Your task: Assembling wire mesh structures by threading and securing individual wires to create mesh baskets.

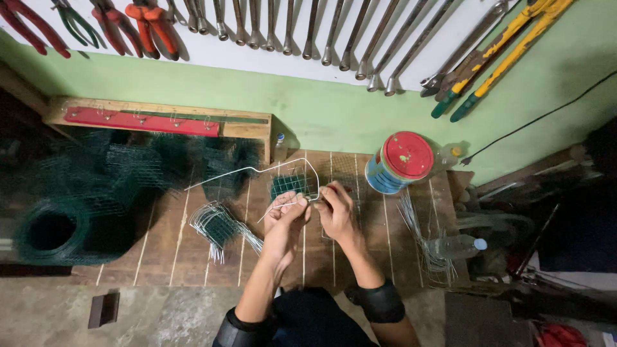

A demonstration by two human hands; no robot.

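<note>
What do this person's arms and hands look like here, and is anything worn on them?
Both hands, left hand and right hand, are bare: no gloves, and no rings or watch that I can make out. The forearms are bare too. Each arm has a snug black sleeve end near the elbow, one on the left sleeve and one on the right sleeve. No markings show on them.

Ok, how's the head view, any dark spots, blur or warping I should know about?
Head view: hands and bent wire are lit and sharp; the mesh roll at left sinks into shadow, the right edge is dark too; the wall tools fan outward, a wide-lens warp; no glare on the red can lid.
</note>
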